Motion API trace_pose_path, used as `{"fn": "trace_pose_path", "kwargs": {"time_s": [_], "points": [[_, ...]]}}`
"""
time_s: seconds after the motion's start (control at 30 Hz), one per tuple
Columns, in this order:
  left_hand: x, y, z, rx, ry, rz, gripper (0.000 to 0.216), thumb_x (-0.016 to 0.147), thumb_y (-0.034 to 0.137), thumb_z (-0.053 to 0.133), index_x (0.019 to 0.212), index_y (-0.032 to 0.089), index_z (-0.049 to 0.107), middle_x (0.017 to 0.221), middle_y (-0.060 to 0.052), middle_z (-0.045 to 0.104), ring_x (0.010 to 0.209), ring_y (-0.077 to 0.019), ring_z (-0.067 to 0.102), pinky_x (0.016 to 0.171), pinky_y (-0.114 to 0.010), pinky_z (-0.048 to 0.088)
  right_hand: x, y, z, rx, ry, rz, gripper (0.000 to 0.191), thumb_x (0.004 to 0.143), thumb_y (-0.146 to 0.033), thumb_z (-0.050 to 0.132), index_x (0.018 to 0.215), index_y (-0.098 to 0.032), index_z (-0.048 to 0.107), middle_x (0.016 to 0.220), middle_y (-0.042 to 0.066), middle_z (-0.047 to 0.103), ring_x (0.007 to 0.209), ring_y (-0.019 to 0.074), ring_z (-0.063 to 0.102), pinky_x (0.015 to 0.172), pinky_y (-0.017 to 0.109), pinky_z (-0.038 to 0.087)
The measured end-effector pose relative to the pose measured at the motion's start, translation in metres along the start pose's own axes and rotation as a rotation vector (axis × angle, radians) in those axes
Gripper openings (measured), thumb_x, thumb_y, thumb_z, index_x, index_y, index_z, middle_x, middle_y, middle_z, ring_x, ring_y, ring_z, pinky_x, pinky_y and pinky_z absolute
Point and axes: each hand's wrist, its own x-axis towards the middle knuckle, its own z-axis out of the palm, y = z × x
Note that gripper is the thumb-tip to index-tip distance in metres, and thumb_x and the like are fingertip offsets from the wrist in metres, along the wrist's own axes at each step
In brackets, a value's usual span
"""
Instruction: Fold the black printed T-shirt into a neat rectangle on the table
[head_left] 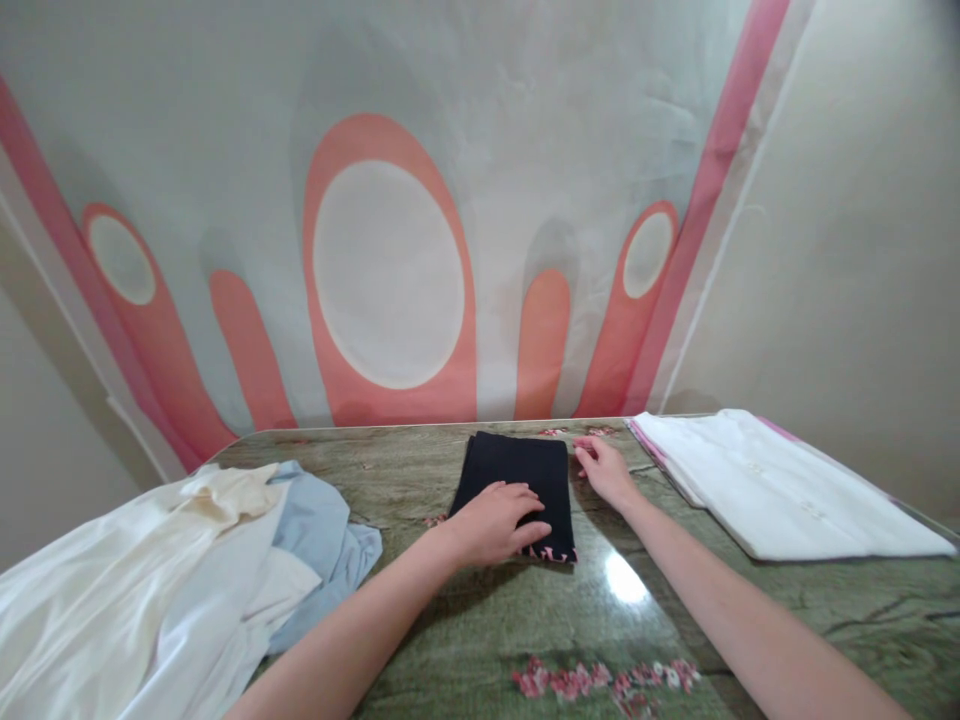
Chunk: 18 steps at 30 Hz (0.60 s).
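A black cloth (517, 462), folded into a small rectangle, lies on the table in front of me; pink markings show along its near edge. My left hand (501, 520) rests on its near part, palm down with the fingers stretched out. Just off the right edge of the cloth is my right hand (604, 470), its fingers loosely bent and apart, with nothing seen in them. What the fabric is, a garment or another piece, I cannot tell.
Crumpled cream and white clothes (142, 580) lie at the left, with a light blue garment (322, 540) beside them. Folded white garments (780, 490) are stacked at the right. The green table (480, 640) has a flower print and meets a wall with a pink pattern (390, 400).
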Motion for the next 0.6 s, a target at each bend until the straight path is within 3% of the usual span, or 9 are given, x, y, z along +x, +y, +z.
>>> {"fn": "trace_pose_path", "kwargs": {"time_s": [0.13,0.33,0.47,0.6], "points": [[0.004,-0.024,0.009,0.039,0.245,-0.07,0.034,0.073,0.033,0.064,0.104,0.021,0.062,0.127,-0.01,0.049,0.127,-0.0279,0.031,0.108,-0.039,0.005,0.003,-0.003,0.002,-0.029,-0.021,0.011,0.026,0.078,-0.033,0.049,0.098,-0.02,0.057,0.092,0.007,0.063,0.07,0.0176,0.06,0.045,0.025,0.049],[0.005,-0.064,-0.004,-0.041,0.425,-0.229,0.042,0.065,0.031,0.07,0.103,0.017,0.059,0.133,-0.012,0.042,0.132,-0.0288,0.019,0.109,-0.038,0.005,0.01,-0.005,0.004,0.055,-0.084,0.108,0.025,0.079,-0.036,0.051,0.096,-0.018,0.056,0.079,0.005,0.064,0.062,0.0147,0.059,0.042,0.021,0.044],[0.005,-0.074,-0.016,-0.032,0.504,-0.228,0.041,0.064,0.021,0.068,0.103,0.016,0.057,0.128,-0.014,0.046,0.128,-0.0273,0.027,0.109,-0.037,0.012,0.019,-0.009,0.006,0.046,-0.128,0.134,0.03,0.076,-0.041,0.055,0.094,-0.017,0.057,0.07,0.004,0.063,0.053,0.0132,0.057,0.039,0.021,0.04],[0.006,-0.087,-0.029,-0.03,0.597,-0.265,0.044,0.062,0.01,0.066,0.104,0.015,0.056,0.112,-0.012,0.054,0.111,-0.0263,0.047,0.102,-0.041,0.028,0.029,-0.014,0.01,0.04,-0.158,0.076,0.035,0.068,-0.037,0.064,0.096,-0.016,0.057,0.07,0.002,0.064,0.06,0.0139,0.058,0.055,0.026,0.046]]}}
